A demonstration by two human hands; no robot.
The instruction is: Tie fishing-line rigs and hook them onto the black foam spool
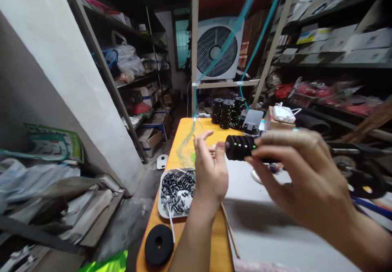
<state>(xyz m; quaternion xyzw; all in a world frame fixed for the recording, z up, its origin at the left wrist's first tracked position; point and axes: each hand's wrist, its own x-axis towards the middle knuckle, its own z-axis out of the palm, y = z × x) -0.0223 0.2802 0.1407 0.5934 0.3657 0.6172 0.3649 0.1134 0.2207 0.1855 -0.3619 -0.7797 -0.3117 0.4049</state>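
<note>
A: Where's the blk ridged cylinder (239, 147)?
B: Mid-view, held up abv the tbl (185, 130), lying approx horiz. Grn + wht dots along its side.
A: R hand (306, 178)?
B: Fingers + thumb pinched round the cyl's R end.
A: L hand (211, 168)?
B: Just beside the L end, fingers half curled, thumb up. Can't tell if it's touching the cyl or gripping anything.
A: Nearby?
B: Wht sheet (275, 235) below R hand. Wht tray (159, 204) L of the L wrist, w/ lots of small dk pcs (173, 188) in it. Blk disc (158, 245) nr the tbl's L edge, flat, hole in ctr.
A: Further back?
B: Grp of blk spools (227, 114) upright at the far end, box fan (218, 49) behind, teal strands (260, 45) hanging in front. Shelves w/ boxes (364, 47) far R.
</note>
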